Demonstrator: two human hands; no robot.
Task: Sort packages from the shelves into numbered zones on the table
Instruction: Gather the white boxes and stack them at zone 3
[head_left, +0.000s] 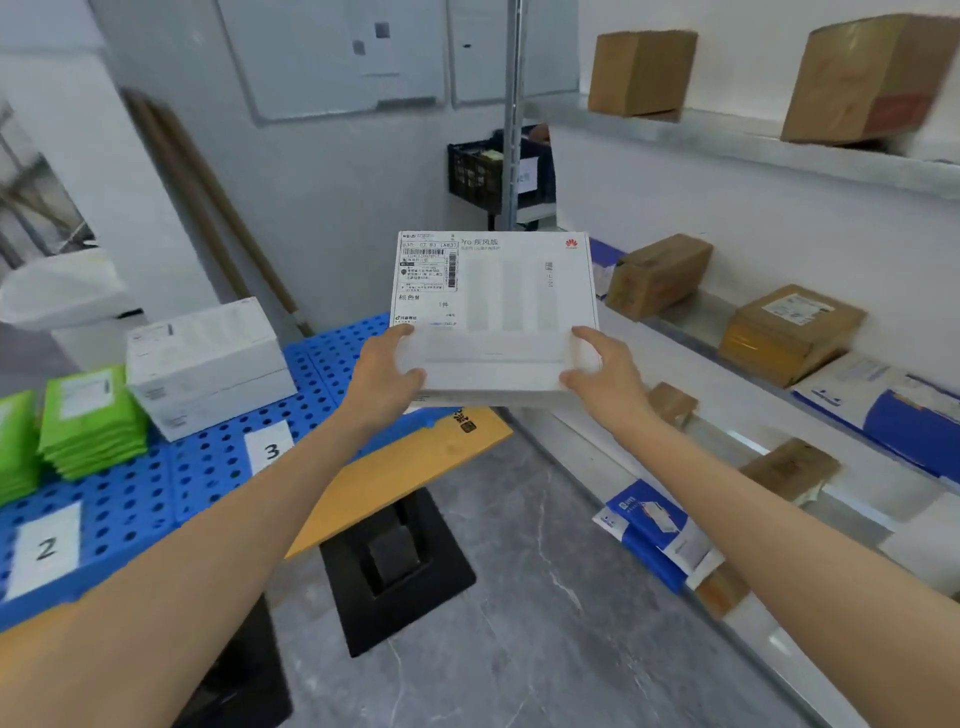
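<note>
Both hands — left hand (387, 376), right hand (605, 376) — around Huawei-logo white box (493, 312)

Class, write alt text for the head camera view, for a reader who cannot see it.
Both hands, left hand and right hand, hold a flat white box with a shipping label above the blue table, which carries number cards 2 and 3, green packets and white boxes. Shelves of brown cartons line the right wall.

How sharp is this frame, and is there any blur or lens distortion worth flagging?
Head view: white box in both hands is sharp enough to show its label; the top-right cardboard box is motion-smeared; wide-angle lens bends the shelf edges; lighting even, no harsh glare.
</note>
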